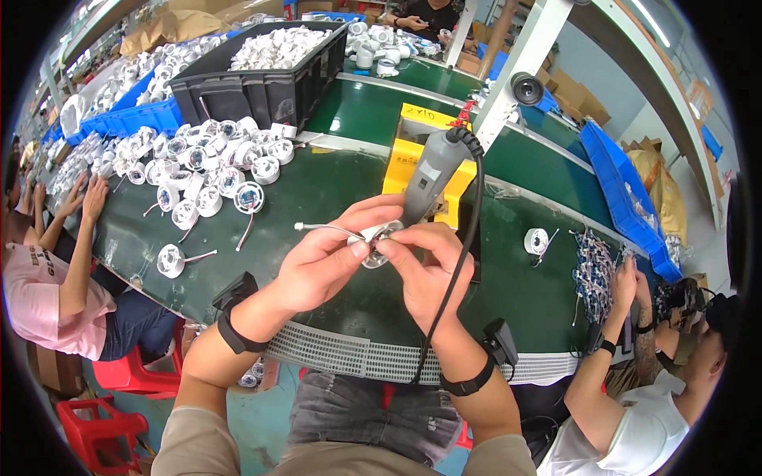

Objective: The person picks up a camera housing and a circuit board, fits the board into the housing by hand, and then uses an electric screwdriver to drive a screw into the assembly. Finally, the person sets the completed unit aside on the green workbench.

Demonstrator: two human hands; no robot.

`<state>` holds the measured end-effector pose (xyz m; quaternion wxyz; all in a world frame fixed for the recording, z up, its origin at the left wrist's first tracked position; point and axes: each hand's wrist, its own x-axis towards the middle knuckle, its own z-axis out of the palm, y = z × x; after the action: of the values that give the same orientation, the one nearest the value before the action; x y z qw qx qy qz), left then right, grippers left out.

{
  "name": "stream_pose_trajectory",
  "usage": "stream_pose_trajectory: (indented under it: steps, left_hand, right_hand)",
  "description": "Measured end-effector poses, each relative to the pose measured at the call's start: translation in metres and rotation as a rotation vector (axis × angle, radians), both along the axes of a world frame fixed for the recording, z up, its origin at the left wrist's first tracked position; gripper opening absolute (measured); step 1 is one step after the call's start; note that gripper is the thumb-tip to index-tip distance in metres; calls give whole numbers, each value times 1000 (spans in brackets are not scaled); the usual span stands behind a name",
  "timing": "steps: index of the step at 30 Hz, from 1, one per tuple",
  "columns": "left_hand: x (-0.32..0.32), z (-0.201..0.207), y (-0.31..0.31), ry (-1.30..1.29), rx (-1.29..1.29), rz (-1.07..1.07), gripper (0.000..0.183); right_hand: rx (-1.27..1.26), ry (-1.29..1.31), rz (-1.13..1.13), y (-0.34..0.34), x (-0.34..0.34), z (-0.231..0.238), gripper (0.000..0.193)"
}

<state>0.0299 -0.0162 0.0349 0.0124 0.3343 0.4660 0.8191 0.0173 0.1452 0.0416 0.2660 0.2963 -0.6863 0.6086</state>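
Above the green work table, both my hands hold one small round white housing (pixel 371 255) with a clear rim. A thin lead with a white connector (pixel 300 227) sticks out of it to the left. My left hand (pixel 317 266) closes on its left side with thumb and fingers. From the other side my right hand (pixel 429 262) pinches it, fingertips pressed at its top; what they touch inside is too small to make out. Just behind my hands hangs a grey corded electric screwdriver (pixel 431 170), its lower end hidden, in front of a yellow metal stand (pixel 403 155).
Many white housings (pixel 210 200) lie piled left; one with a lead (pixel 171 260) sits nearer. Right are a single housing (pixel 536 240) and heaped wired circuit boards (pixel 594 274). Behind stand a black crate (pixel 266 91) and a blue tray (pixel 619 190). Co-workers sit on both sides.
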Motion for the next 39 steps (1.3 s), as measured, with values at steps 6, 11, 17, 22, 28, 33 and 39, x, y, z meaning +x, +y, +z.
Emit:
stream_pose_trajectory:
  steps: [6, 11, 17, 22, 28, 33, 39]
  left_hand:
    - [9, 9, 7, -180, 91, -112, 59]
    - [11, 12, 4, -126, 109, -44, 73]
    - [4, 11, -8, -175, -749, 278, 61]
    - [-5, -1, -1, -484, -347, 88, 38]
    - [-15, -22, 6, -660, -308, 46, 38]
    - [-22, -35, 9, -697, -401, -11, 35]
    - [-23, -47, 13, -794, -417, -37, 30]
  right_hand:
    - [67, 164, -139, -1, -4, -4, 29]
    - [115, 46, -79, -4, -5, 3, 27]
    - [282, 137, -122, 4, -11, 0, 21]
    - [194, 352, -635, 1, -16, -3, 52]
    - [196, -149, -280, -3, -52, -2, 61]
    - [-357, 98, -52, -5, -72, 22, 55]
    - [-386, 58, -72, -4, -88, 35, 45]
